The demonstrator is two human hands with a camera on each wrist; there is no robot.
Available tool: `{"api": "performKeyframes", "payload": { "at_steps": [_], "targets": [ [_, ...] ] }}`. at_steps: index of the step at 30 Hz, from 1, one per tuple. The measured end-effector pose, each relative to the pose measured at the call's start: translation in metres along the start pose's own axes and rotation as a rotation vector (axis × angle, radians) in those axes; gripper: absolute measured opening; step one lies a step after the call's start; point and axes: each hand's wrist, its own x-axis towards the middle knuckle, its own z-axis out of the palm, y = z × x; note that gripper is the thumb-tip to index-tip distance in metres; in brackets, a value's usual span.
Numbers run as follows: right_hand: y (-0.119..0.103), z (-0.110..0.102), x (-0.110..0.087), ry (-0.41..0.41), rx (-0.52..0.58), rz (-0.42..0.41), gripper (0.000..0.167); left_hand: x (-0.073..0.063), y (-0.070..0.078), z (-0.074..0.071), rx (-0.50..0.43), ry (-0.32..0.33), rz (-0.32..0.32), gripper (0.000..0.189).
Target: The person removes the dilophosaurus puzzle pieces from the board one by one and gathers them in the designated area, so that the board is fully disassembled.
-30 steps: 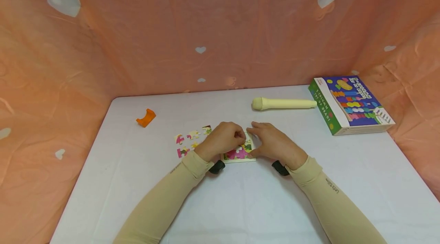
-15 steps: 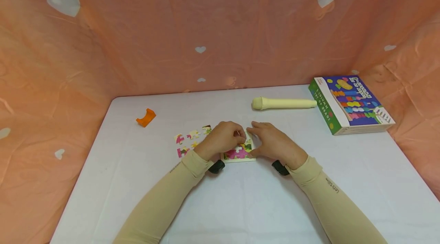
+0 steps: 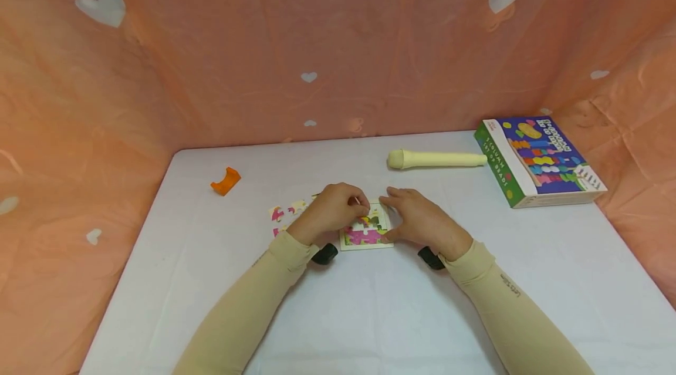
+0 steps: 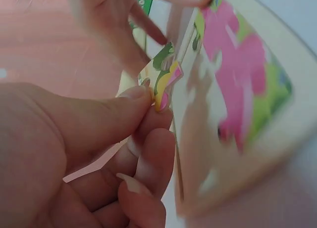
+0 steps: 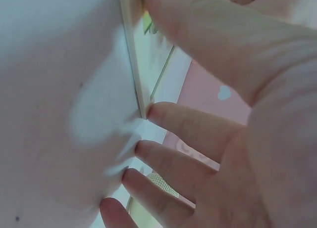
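My left hand [image 3: 338, 206] pinches a jigsaw piece [image 4: 162, 79] between thumb and forefinger, above the left side of a small puzzle board [image 3: 367, 248]. The piece is yellow, green and pink, tilted and apart from the board. Joined pink pieces [image 3: 364, 237] fill the board's near part, and green and yellow ones lie farther up. At the board's right edge rests my right hand [image 3: 425, 222], fingers spread; its thumb and forefinger touch the rim while the other fingertips reach the tabletop. Loose jigsaw pieces [image 3: 277, 214] lie left of the board, partly hidden by my left hand.
A pale yellow toy microphone [image 3: 438, 159] lies behind the board. At the right stands a bead-set box [image 3: 546, 161]. An orange curved piece [image 3: 226, 181] sits at the back left of the white table [image 3: 369, 316]. Orange curtains enclose the back and sides.
My left hand has moved a little left and up from the board, with a jigsaw piece in its fingers. More of the board shows. My right hand has stayed in place.
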Motion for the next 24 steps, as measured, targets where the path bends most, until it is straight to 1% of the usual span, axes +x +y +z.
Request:
{"api": "performKeyframes", "payload": {
  "at_steps": [3, 7, 9, 11, 13, 17, 24],
  "targets": [
    [-0.001, 0.000, 0.001, -0.007, -0.006, 0.008, 0.086, -0.013, -0.013, -0.011, 0.004, 0.031, -0.030, 0.008],
    [-0.002, 0.001, 0.000, -0.010, 0.000, 0.017, 0.087, -0.030, -0.033, -0.028, -0.015, 0.064, -0.067, 0.007],
    [-0.002, 0.002, -0.001, -0.010, 0.007, 0.018, 0.086, -0.038, -0.041, -0.034, -0.020, 0.066, -0.082, 0.007],
    [-0.001, 0.002, -0.002, -0.008, 0.013, 0.021, 0.086, -0.043, -0.047, -0.039, -0.026, 0.055, -0.097, 0.007],
    [0.000, 0.002, -0.004, -0.003, 0.017, 0.023, 0.086, -0.047, -0.051, -0.042, -0.029, 0.046, -0.105, 0.007],
    [0.001, 0.002, -0.005, 0.004, 0.016, 0.017, 0.087, -0.049, -0.052, -0.044, -0.053, 0.028, -0.126, 0.008],
    [-0.001, 0.002, -0.002, 0.008, 0.005, -0.007, 0.086, -0.052, -0.053, -0.043, -0.047, 0.028, -0.150, 0.009]
  ]
}}
